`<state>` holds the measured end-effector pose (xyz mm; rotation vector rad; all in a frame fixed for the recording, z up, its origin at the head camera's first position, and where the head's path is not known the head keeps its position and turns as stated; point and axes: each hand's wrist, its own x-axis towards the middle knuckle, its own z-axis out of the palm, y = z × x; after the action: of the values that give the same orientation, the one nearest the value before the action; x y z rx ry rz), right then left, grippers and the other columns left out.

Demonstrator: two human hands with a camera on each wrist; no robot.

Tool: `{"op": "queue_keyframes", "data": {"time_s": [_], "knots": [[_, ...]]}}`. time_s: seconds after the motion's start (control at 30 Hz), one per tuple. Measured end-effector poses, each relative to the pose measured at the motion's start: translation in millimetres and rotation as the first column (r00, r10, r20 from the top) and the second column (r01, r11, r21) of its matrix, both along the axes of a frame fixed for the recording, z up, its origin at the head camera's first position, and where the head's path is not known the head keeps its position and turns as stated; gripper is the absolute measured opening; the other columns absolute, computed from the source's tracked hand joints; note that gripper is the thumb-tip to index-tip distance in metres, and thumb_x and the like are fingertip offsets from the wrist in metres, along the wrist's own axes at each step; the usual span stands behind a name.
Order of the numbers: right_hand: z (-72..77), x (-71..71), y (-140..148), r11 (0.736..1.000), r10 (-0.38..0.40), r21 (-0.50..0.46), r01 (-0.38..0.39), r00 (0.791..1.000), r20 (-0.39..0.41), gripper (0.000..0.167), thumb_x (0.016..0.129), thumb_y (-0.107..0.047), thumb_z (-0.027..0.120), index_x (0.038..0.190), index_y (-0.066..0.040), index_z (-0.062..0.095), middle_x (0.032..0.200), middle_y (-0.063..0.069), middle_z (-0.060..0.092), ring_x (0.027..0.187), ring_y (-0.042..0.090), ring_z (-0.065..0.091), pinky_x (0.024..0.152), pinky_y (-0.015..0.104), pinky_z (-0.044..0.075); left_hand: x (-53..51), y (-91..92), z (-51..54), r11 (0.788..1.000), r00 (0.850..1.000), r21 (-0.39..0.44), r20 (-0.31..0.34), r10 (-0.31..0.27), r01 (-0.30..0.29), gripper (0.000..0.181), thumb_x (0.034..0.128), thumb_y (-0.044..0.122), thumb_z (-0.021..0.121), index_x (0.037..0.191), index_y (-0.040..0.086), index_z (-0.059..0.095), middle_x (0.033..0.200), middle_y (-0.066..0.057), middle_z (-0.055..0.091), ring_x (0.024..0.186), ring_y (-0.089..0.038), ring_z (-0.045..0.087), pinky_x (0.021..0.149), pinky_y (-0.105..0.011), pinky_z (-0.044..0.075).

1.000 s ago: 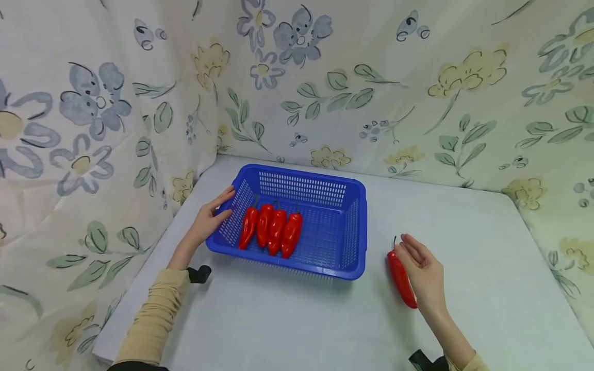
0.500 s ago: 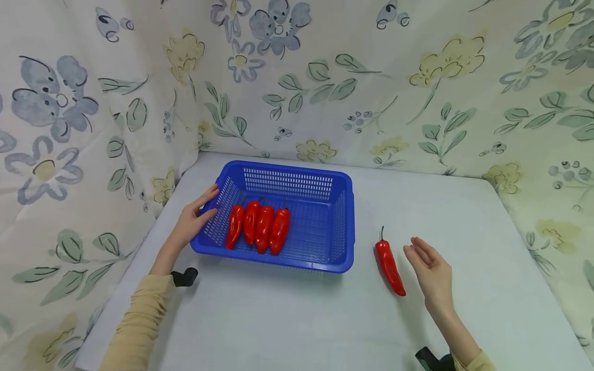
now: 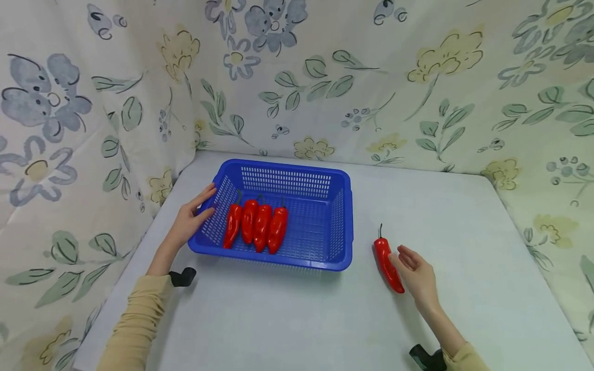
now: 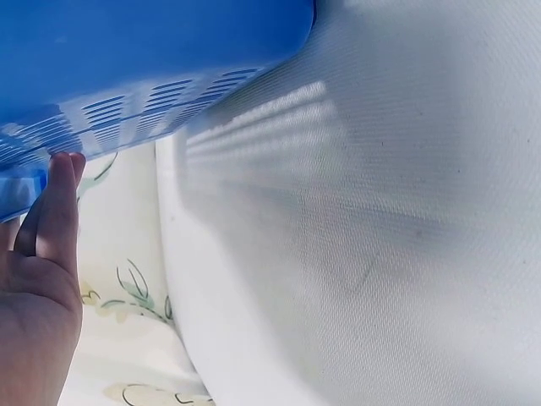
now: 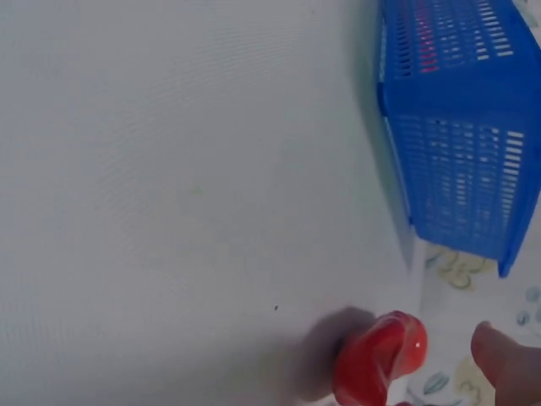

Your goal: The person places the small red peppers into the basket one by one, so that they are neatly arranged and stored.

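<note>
A blue plastic basket [image 3: 344,226] with slotted walls holds several red chili peppers [image 3: 262,226] lying side by side in its left half. My left hand [image 3: 185,220] rests on the left rim with its fingers fairly straight; in the left wrist view those fingertips [image 4: 64,169] touch the outer wall. To the right of the basket one more red chili pepper [image 3: 384,262] lies on the cloth, stem pointing away. My right hand [image 3: 419,278] is just right of it, thumb overlapping it in the head view. Seen from the right wrist, the thumb [image 5: 507,364] appears apart from that pepper [image 5: 372,364].
A white cloth [image 3: 278,314] covers the table. Floral fabric [image 3: 325,77] hangs behind it and along the left side. Each wrist carries a black camera mount, such as the left one [image 3: 183,277].
The right hand first drew back from the loose pepper to the right, then came back close beside it. The left hand stays on the basket. The head view has shifted slightly to the right.
</note>
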<state>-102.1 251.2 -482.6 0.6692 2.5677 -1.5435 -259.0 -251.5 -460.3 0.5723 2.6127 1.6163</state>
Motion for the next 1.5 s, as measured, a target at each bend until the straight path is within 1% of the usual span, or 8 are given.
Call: {"op": "queue_keyframes", "data": {"time_s": [0.2, 0.4, 0.57, 0.63, 0.8, 1.03, 1.33, 1.5], "knots": [[-9.0, -0.4, -3.5, 0.997, 0.048, 0.064, -0.05, 0.999, 0.025, 0.063, 0.093, -0.035, 0.058, 0.143, -0.003, 0.037, 0.143, 0.022, 0.045, 0.13, 0.037, 0.047, 0.098, 0.038, 0.042, -5.2, -6.2, -13.1, 1.0, 1.0, 0.013, -0.004, -0.001, 0.001, 0.051, 0.0949, 0.006, 0.053, 0.144, 0.005, 0.039, 0.157, -0.01, 0.026, 0.145, -0.033, 0.021, 0.11, -0.018, 0.031], [-15.0, 0.9, -6.2, 0.991, 0.062, 0.121, -0.065, 0.998, 0.028, 0.063, 0.092, -0.032, 0.06, 0.143, -0.003, 0.038, 0.143, 0.023, 0.045, 0.128, 0.038, 0.049, 0.099, 0.041, 0.043, -5.0, -5.2, -13.0, 0.999, 1.0, 0.051, -0.014, -0.014, 0.015, 0.05, 0.0944, 0.003, 0.052, 0.143, 0.002, 0.04, 0.156, -0.013, 0.026, 0.145, -0.033, 0.02, 0.104, -0.003, 0.028], [-17.3, 1.7, -7.3, 0.99, 0.057, 0.132, -0.058, 0.998, 0.016, 0.063, 0.092, -0.032, 0.061, 0.142, -0.003, 0.039, 0.143, 0.023, 0.045, 0.128, 0.037, 0.049, 0.099, 0.041, 0.043, -6.5, -3.6, -12.2, 0.997, 1.0, 0.068, -0.016, -0.022, 0.023, 0.05, 0.0942, 0.002, 0.052, 0.143, 0.002, 0.04, 0.156, -0.014, 0.026, 0.145, -0.034, 0.019, 0.101, -0.001, 0.028], [-17.7, 2.1, -8.1, 0.989, 0.053, 0.134, -0.054, 0.998, 0.015, 0.062, 0.092, -0.03, 0.062, 0.142, -0.003, 0.039, 0.142, 0.023, 0.045, 0.128, 0.038, 0.048, 0.099, 0.041, 0.043, -7.1, -3.5, -13.2, 0.998, 1.0, 0.063, -0.016, -0.019, 0.02, 0.05, 0.0944, 0.004, 0.052, 0.143, 0.003, 0.04, 0.156, -0.012, 0.026, 0.145, -0.033, 0.02, 0.109, -0.013, 0.03], [-19.1, 3.1, -10.5, 0.989, 0.045, 0.143, -0.045, 0.999, 0.005, 0.06, 0.091, -0.026, 0.062, 0.142, -0.003, 0.04, 0.141, 0.023, 0.046, 0.128, 0.039, 0.048, 0.099, 0.043, 0.043, -7.2, -3.4, -15.0, 0.999, 1.0, 0.047, -0.02, 0.0, 0.001, 0.05, 0.0946, 0.006, 0.052, 0.143, 0.003, 0.04, 0.156, -0.008, 0.028, 0.145, -0.029, 0.024, 0.112, -0.042, 0.031], [-20.9, 2.6, -11.1, 0.987, 0.04, 0.156, -0.035, 0.999, -0.027, 0.058, 0.091, -0.026, 0.062, 0.14, -0.002, 0.043, 0.139, 0.024, 0.049, 0.126, 0.038, 0.05, 0.099, 0.042, 0.042, -5.5, -3.0, -11.9, 0.999, 1.0, 0.038, 0.005, 0.009, -0.009, 0.05, 0.0948, 0.005, 0.053, 0.143, 0.004, 0.04, 0.156, -0.011, 0.026, 0.144, -0.034, 0.023, 0.107, -0.018, 0.034], [-17.6, 2.4, -10.9, 0.99, 0.018, 0.139, -0.016, 1.0, -0.015, 0.057, 0.093, -0.032, 0.06, 0.14, -0.003, 0.044, 0.136, 0.023, 0.052, 0.124, 0.037, 0.053, 0.096, 0.034, 0.042, -5.8, -2.6, -12.1, 0.999, 1.0, 0.036, 0.024, 0.011, -0.012, 0.05, 0.0947, 0.004, 0.052, 0.144, 0.004, 0.039, 0.157, -0.01, 0.025, 0.145, -0.033, 0.021, 0.11, -0.053, 0.027], [-13.7, 2.5, -12.1, 0.99, -0.019, 0.139, 0.022, 1.0, -0.025, 0.059, 0.092, -0.037, 0.059, 0.14, -0.004, 0.045, 0.133, 0.021, 0.055, 0.121, 0.035, 0.055, 0.088, 0.029, 0.052, -6.9, -3.0, -13.8, 0.999, 1.0, 0.029, 0.024, 0.019, -0.02, 0.051, 0.0947, 0.004, 0.052, 0.144, 0.005, 0.039, 0.157, -0.01, 0.025, 0.145, -0.034, 0.021, 0.11, -0.058, 0.027]]}}
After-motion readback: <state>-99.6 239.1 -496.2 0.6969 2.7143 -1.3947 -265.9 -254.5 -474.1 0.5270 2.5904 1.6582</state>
